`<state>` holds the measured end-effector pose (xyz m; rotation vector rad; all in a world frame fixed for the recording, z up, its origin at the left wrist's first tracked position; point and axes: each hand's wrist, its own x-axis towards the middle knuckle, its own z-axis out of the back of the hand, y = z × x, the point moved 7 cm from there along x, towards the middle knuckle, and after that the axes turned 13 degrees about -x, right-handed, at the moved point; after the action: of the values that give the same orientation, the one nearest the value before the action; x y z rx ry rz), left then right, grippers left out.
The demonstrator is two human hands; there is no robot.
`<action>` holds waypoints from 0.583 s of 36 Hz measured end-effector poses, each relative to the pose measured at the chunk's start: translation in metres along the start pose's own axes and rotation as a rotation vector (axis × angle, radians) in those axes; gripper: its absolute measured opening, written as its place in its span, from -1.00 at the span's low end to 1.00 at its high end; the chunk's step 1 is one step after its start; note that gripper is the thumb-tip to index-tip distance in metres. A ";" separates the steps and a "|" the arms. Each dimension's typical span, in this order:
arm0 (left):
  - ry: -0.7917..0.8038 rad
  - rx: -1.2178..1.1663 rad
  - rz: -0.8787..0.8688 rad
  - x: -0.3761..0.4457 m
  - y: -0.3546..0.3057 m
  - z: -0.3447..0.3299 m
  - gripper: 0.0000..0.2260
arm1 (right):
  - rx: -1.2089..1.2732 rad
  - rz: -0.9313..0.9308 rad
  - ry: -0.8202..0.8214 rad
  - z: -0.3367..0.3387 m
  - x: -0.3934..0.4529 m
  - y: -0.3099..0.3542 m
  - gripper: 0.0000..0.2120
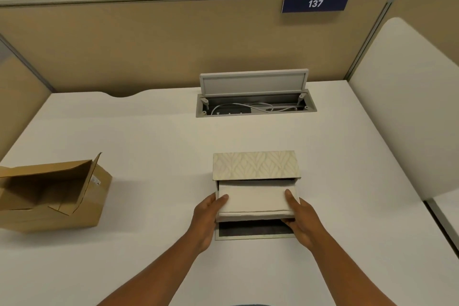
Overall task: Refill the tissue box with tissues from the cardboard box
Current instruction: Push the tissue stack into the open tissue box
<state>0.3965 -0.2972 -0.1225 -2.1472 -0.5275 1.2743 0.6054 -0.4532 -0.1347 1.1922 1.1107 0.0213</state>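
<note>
Desk [149, 136] bounded by partition [149, 47] behind. Cable hatch [255, 104] set in desk at rear, lid up, cables inside. Number plate [315, 3] on partition above hatch, to right. Tissue box [255, 165] on desk before hatch. Tissue stack [255, 200] partly in tissue box, near end sticking out. Left hand [206, 218] at stack's left side, right hand [301, 221] at right side. Cardboard box [49, 196] at desk's left edge, flaps up, well apart from tissue box.

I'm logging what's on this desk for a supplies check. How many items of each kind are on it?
Cardboard box: 1
Tissue box: 1
Stack of tissues, held between left hand and right hand: 1
Cable hatch, lid raised: 1
Total: 4
</note>
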 end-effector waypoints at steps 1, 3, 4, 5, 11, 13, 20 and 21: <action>0.016 0.010 -0.018 -0.001 0.000 0.000 -0.49 | 0.002 0.002 -0.002 0.000 0.000 0.000 -0.62; 0.029 0.029 -0.041 -0.001 -0.001 -0.001 -0.43 | 0.004 0.008 -0.008 0.001 -0.002 -0.001 -0.60; 0.023 0.033 -0.044 0.000 -0.001 0.000 -0.43 | 0.002 0.012 -0.011 0.001 -0.002 -0.001 -0.59; 0.007 0.034 -0.045 0.001 -0.001 0.002 -0.43 | 0.003 0.016 -0.014 0.001 -0.003 -0.002 -0.57; -0.097 0.068 -0.046 0.008 0.001 0.006 -0.50 | -0.005 0.029 -0.049 -0.001 -0.007 -0.001 -0.57; -0.114 0.138 -0.062 0.011 0.000 0.002 -0.51 | -0.023 0.035 -0.064 -0.003 -0.008 0.001 -0.62; -0.268 0.230 -0.090 0.008 0.008 -0.012 -0.44 | -0.086 -0.040 -0.042 0.001 -0.007 0.006 -0.68; -0.309 0.225 -0.086 0.007 0.010 -0.011 -0.44 | -0.075 -0.050 -0.044 0.002 -0.007 0.008 -0.70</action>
<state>0.4102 -0.3037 -0.1288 -1.7374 -0.5649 1.5476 0.6073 -0.4548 -0.1245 1.0925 1.0917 -0.0017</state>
